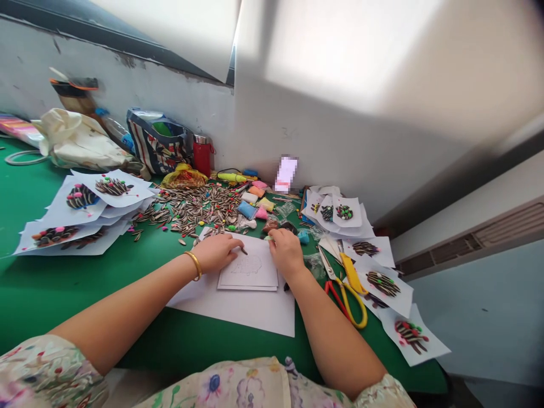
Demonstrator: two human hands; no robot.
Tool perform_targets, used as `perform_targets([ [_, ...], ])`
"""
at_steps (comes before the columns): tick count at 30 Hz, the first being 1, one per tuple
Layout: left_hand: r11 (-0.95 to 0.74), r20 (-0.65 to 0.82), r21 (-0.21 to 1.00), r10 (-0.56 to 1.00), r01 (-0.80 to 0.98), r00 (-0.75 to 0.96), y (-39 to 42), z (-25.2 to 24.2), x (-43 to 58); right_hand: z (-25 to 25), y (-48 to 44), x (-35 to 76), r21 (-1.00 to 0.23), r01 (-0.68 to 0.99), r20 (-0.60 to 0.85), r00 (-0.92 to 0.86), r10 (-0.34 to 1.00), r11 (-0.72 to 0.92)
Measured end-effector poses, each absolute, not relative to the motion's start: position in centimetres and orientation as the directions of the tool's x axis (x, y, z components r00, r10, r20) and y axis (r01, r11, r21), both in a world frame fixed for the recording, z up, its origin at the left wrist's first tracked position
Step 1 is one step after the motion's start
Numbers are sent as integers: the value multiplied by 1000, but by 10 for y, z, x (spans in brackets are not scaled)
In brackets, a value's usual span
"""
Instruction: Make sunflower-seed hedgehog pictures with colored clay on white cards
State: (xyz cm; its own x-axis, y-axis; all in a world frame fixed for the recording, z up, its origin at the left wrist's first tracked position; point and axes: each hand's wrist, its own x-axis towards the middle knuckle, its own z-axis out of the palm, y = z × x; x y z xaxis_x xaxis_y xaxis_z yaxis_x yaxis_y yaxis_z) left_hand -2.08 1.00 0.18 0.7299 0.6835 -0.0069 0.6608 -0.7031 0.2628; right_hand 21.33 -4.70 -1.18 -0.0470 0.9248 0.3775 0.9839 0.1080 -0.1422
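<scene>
My left hand [216, 252], with a gold bangle on the wrist, rests on the left edge of a small white card [250, 271] that bears a faint drawn outline. Its fingers are pinched on a dark sunflower seed [243, 250] at the card's top. My right hand [287, 252] lies curled at the card's upper right corner; what its fingers hold is hidden. The card lies on larger white sheets [246, 309] on the green table [63, 283].
A heap of striped sunflower seeds [195, 207] lies beyond the card, with coloured clay pieces [255, 207] beside it. Finished seed pictures are stacked at left [80, 212] and right [382, 283]. Yellow and red scissors [348, 292] lie right of my forearm. Bags [159, 141] stand against the wall.
</scene>
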Motion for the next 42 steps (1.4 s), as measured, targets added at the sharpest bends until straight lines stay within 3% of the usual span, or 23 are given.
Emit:
perform_targets([
  [5,-692,-27,262,692,673,722,10,14,-21,-18,-40,208,-73,993,313,-70,947,97],
  [12,-826,192,167,562,538,804,-2,10,-2,-20,-35,205,-49,997,294,-37,955,54],
  [18,-838,129,150,542,524,830,-11,7,9,-13,-38,211,-81,997,350,35,936,-7],
  [21,-833,137,163,550,529,824,-11,6,8,-13,-40,209,-130,990,392,1,920,54],
  [26,-826,160,215,556,521,815,0,4,6,-17,-43,202,-132,981,314,-97,944,144],
  [28,-777,190,212,627,592,755,11,5,5,-17,-45,201,-143,980,331,-85,940,139],
  [31,-588,314,187,795,787,519,34,7,5,-14,-48,202,-175,974,376,-71,924,146],
  [34,-443,310,206,875,873,371,56,7,9,-14,-51,203,-189,967,393,-83,916,169],
  [42,-391,266,318,911,864,314,75,4,21,-19,-47,208,-171,977,355,-61,933,129],
])
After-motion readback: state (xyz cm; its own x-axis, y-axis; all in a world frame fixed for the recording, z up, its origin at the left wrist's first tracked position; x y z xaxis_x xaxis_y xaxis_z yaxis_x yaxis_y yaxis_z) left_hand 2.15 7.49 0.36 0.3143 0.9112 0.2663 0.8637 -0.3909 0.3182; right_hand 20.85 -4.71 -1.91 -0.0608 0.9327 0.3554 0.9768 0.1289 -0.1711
